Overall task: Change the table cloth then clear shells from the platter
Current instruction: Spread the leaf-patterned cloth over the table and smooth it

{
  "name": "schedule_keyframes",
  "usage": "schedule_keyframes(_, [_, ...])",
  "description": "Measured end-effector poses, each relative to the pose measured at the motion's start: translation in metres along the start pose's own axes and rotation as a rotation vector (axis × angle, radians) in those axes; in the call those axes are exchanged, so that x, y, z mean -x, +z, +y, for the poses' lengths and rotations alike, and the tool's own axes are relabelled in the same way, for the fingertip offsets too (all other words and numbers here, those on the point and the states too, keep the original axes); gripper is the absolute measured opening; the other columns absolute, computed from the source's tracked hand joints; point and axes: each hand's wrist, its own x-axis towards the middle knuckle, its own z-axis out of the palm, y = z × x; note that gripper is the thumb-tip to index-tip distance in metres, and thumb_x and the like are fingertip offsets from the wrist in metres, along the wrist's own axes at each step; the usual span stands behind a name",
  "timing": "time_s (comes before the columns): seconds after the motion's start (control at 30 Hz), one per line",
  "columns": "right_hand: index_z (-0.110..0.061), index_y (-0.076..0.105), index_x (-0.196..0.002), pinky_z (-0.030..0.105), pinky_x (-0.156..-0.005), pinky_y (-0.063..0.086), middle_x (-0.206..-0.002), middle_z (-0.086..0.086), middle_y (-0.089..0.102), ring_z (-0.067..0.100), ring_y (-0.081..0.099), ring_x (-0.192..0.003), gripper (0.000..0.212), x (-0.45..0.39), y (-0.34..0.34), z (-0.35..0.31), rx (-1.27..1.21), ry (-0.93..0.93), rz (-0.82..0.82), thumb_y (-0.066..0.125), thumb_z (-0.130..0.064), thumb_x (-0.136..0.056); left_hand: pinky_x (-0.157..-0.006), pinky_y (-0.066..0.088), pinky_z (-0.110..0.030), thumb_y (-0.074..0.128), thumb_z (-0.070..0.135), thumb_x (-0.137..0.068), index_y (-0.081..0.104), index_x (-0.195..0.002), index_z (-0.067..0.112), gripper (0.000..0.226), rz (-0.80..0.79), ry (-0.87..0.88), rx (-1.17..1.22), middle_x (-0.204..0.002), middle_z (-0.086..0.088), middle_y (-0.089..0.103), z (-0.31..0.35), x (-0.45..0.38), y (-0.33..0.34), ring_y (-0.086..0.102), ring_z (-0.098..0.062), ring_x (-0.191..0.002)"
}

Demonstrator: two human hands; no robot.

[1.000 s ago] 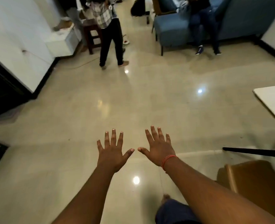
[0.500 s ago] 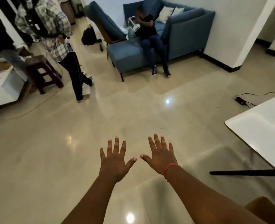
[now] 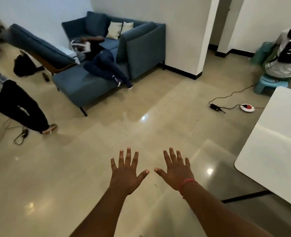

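Note:
My left hand (image 3: 126, 173) and my right hand (image 3: 176, 171) are stretched out side by side over the shiny beige floor, palms down, fingers spread, holding nothing. A red thread circles my right wrist. A white table (image 3: 276, 142) with a bare top stands to the right of my right hand, apart from it; only its left part shows. No table cloth, platter or shells are in view.
A blue sofa (image 3: 141, 47) with a seated person (image 3: 100, 62) stands at the back. Another person (image 3: 16, 103) stands at the left edge. A third sits on a blue stool (image 3: 269, 82) at far right. A black cable with adapter (image 3: 215, 106) and a white-red disc (image 3: 247, 107) lie on the floor.
The view has swung to the right: the sofa and the standing person slid left, and more of the white table came in. My hands stay spread and empty.

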Motion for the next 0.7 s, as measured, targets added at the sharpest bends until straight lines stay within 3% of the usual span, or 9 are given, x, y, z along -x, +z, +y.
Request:
schedule_keyframes(0.27, [-0.031, -0.012, -0.156, 0.055, -0.121, 0.0, -0.163, -0.002, -0.021, 0.027, -0.015, -0.151, 0.091, -0.127, -0.043, 0.054, -0.072, 0.189, 0.006, 0.009, -0.084, -0.085, -0.116, -0.009, -0.062, 0.002, 0.085, -0.084, -0.024, -0.152, 0.032, 0.09, -0.038, 0.196, -0.047, -0.158, -0.003, -0.035, 0.029, -0.185, -0.039, -0.03, -0.03, -0.146])
schedule_keyframes(0.7, [-0.032, -0.01, -0.156, 0.057, -0.12, 0.0, -0.163, -0.003, -0.019, 0.026, -0.014, -0.151, 0.093, -0.306, -0.144, 0.254, -0.175, 0.402, 0.082, 0.01, -0.085, -0.082, -0.117, -0.008, -0.062, 0.004, 0.085, -0.084, -0.021, -0.153, 0.033, 0.09, -0.069, 0.444, -0.122, -0.16, -0.002, -0.032, 0.208, -0.453, -0.104, -0.028, -0.029, -0.147])
